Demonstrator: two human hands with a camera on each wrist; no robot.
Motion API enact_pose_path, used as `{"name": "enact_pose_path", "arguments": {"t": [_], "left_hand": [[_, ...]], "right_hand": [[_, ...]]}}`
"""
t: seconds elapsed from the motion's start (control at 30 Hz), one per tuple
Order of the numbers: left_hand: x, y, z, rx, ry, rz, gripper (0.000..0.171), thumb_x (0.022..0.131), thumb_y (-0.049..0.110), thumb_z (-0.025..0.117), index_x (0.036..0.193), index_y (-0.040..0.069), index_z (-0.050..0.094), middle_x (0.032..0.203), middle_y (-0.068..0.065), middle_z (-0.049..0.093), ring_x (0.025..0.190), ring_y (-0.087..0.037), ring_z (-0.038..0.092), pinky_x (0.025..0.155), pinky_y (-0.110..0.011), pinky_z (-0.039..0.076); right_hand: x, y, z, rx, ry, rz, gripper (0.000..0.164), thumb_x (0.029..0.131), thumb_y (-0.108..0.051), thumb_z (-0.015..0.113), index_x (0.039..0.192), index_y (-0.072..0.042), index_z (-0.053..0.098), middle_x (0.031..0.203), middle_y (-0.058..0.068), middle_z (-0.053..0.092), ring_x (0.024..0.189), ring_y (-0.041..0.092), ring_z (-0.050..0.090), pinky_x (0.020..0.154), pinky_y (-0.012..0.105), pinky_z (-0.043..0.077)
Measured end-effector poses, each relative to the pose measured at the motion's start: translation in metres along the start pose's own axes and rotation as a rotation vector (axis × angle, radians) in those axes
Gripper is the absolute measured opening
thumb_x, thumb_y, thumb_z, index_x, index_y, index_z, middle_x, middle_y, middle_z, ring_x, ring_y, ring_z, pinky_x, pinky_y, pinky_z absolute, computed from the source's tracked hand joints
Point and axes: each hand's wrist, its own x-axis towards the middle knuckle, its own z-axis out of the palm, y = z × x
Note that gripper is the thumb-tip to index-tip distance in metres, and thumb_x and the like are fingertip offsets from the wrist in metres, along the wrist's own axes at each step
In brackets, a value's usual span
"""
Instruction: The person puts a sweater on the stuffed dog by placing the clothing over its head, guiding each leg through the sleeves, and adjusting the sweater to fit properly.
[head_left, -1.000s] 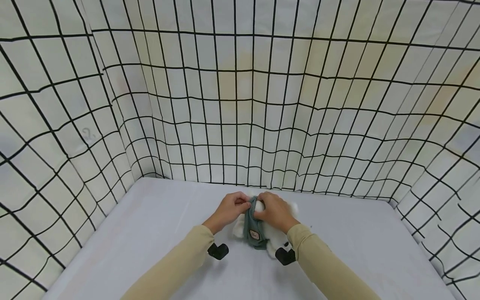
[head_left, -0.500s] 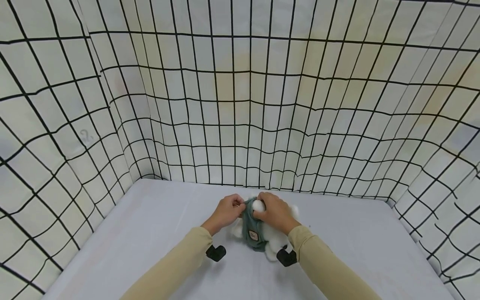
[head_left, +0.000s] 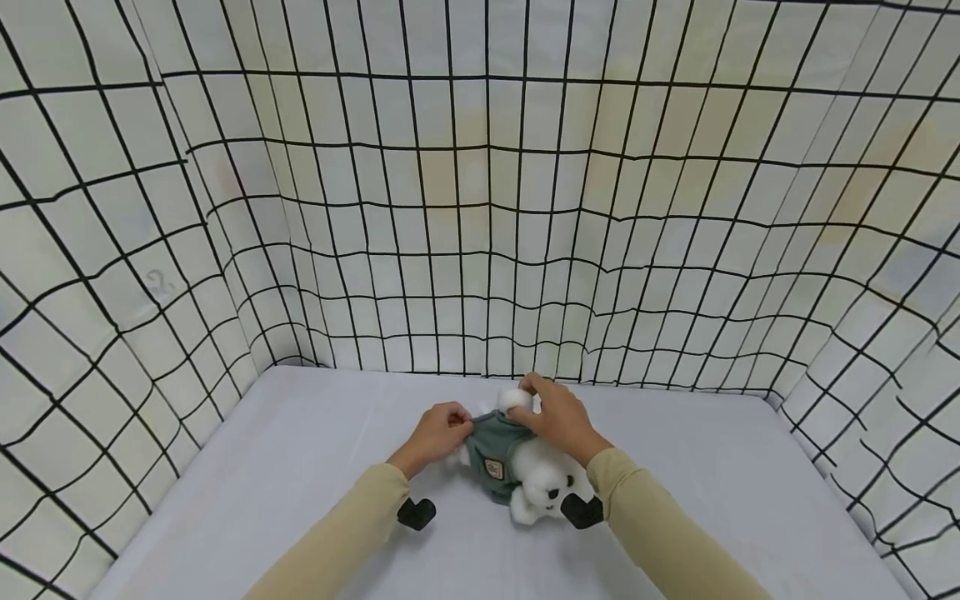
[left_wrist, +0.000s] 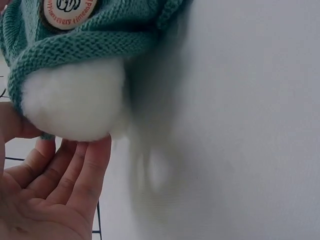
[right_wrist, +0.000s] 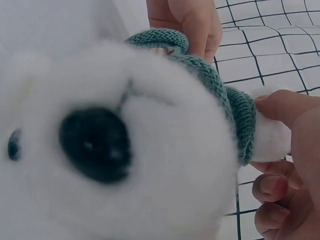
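A white plush bear [head_left: 542,471] lies on its side on the white surface, its head towards the right front. It wears a green knitted sweater [head_left: 487,442] with a small patch [left_wrist: 69,9]. My left hand [head_left: 437,433] pinches the sweater's bottom hem; in the left wrist view its fingers extend beside the bear's white fluffy bottom. My right hand [head_left: 561,419] holds the raised white paw [right_wrist: 272,140] by the sweater cuff, thumb on the cuff's edge and fingers curled behind. The bear's large black nose [right_wrist: 95,145] fills much of the right wrist view.
Black grid netting [head_left: 487,208] over pale sheeting rises behind and at both sides. The white table [head_left: 322,433] spreads around the bear. Black wrist-camera parts hang under my left wrist [head_left: 416,513] and right wrist [head_left: 582,511].
My left hand has moved left and towards me, drawing the sweater hem out wider. The sweater spreads more, and the bear's face shows more clearly. My right hand stays at the paw.
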Motion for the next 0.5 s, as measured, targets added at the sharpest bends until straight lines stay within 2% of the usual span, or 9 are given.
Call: {"name": "enact_pose_path", "arguments": {"t": [0.1, 0.17, 0.37, 0.5], "left_hand": [[0.0014, -0.0001, 0.0005, -0.007, -0.002, -0.004, 0.008, 0.092, 0.013, 0.06, 0.093, 0.009, 0.066, 0.095, -0.004, 0.068, 0.087, -0.014, 0.061, 0.077, -0.031, 0.051], [0.002, 0.0002, 0.0015, -0.016, -0.006, -0.008, 0.007, 0.092, 0.014, 0.061, 0.093, 0.01, 0.067, 0.096, -0.003, 0.068, 0.088, -0.013, 0.061, 0.078, -0.03, 0.051], [-0.0009, 0.0016, 0.0029, -0.041, -0.01, 0.04, 0.009, 0.093, 0.015, 0.062, 0.095, 0.01, 0.068, 0.096, -0.003, 0.069, 0.09, -0.013, 0.062, 0.079, -0.03, 0.051], [-0.0031, 0.0036, 0.0012, -0.032, -0.018, 0.04, 0.011, 0.094, 0.018, 0.061, 0.097, 0.011, 0.069, 0.1, -0.003, 0.07, 0.094, -0.014, 0.063, 0.081, -0.032, 0.052]], "right_hand": [[0.0002, -0.0013, 0.0, 0.001, -0.012, 0.001, 0.031, 0.085, -0.032, 0.074, 0.108, -0.017, 0.061, 0.105, 0.002, 0.067, 0.088, 0.022, 0.063, 0.071, 0.033, 0.051], [-0.0004, -0.002, -0.0002, 0.014, -0.021, 0.005, 0.031, 0.085, -0.033, 0.074, 0.109, -0.017, 0.061, 0.106, 0.001, 0.067, 0.091, 0.021, 0.063, 0.073, 0.033, 0.051], [-0.0026, -0.0035, 0.0003, 0.031, -0.037, -0.007, 0.034, 0.084, -0.035, 0.075, 0.111, -0.019, 0.061, 0.1, -0.005, 0.065, 0.068, 0.009, 0.049, 0.06, 0.024, 0.042], [-0.0049, -0.0024, -0.0004, 0.043, -0.041, -0.014, 0.04, 0.082, -0.036, 0.076, 0.114, -0.018, 0.061, 0.102, -0.005, 0.065, 0.066, 0.007, 0.047, 0.059, 0.022, 0.041]]}}
